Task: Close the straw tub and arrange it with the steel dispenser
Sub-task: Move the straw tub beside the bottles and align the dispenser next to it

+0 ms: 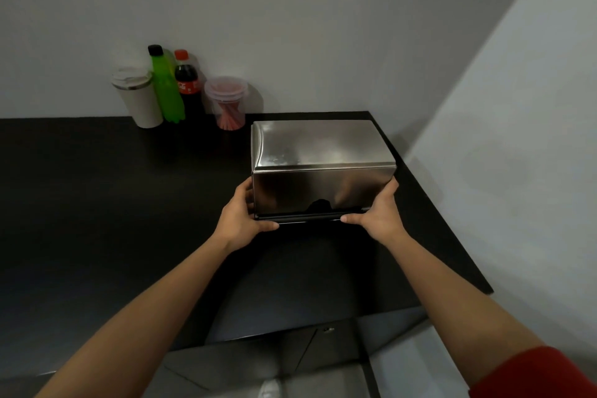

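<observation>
Steel dispenser [323, 168] on desk [97, 203] near right back corner, between my left hand [240, 216] and right hand [379, 212]; straw tub [227, 103] just behind its left end, by wall; two bottles [176, 87], then cup [139, 97], left of tub

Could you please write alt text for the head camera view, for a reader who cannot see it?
A person's left hand and right hand grip the lower corners of a steel dispenser on a black counter. Behind it, by the wall, stand a lidded straw tub, two bottles and a cup.
</observation>
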Motion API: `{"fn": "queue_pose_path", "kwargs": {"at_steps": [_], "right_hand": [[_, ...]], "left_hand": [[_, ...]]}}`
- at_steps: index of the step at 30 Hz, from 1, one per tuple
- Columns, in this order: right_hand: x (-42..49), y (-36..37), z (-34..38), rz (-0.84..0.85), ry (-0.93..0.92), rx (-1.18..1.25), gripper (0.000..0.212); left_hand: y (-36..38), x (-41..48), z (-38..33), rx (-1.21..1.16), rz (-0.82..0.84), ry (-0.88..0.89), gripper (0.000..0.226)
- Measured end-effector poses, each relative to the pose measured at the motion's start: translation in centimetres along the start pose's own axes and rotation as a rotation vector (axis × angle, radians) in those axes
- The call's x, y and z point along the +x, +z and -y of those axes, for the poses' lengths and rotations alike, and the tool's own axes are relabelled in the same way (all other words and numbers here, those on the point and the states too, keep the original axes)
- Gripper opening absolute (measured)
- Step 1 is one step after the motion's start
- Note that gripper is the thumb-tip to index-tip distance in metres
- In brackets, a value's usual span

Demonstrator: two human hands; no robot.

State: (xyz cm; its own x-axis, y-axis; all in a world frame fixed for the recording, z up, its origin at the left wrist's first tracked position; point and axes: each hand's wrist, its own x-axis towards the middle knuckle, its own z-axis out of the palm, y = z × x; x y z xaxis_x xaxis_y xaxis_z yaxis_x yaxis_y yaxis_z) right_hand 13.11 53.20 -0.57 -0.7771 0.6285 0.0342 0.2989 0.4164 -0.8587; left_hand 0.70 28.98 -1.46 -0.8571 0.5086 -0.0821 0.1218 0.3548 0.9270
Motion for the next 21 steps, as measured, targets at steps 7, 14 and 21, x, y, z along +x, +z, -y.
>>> {"fn": "queue_pose_path", "kwargs": {"at_steps": [7,14,21], "right_hand": [[1.2,0.4,0.0,-0.014,-0.002,-0.019,0.124],[3.3,1.0,0.3,-0.034,-0.009,-0.042,0.133],[6.5,2.1,0.5,-0.044,-0.018,-0.036,0.140]], "left_hand": [[-0.1,0.9,-0.2,0.005,-0.004,0.008,0.107],[-0.5,2.8,-0.4,0.025,-0.014,0.011,0.108],[-1.1,6.1,-0.5,0.054,-0.023,0.001,0.106]]}}
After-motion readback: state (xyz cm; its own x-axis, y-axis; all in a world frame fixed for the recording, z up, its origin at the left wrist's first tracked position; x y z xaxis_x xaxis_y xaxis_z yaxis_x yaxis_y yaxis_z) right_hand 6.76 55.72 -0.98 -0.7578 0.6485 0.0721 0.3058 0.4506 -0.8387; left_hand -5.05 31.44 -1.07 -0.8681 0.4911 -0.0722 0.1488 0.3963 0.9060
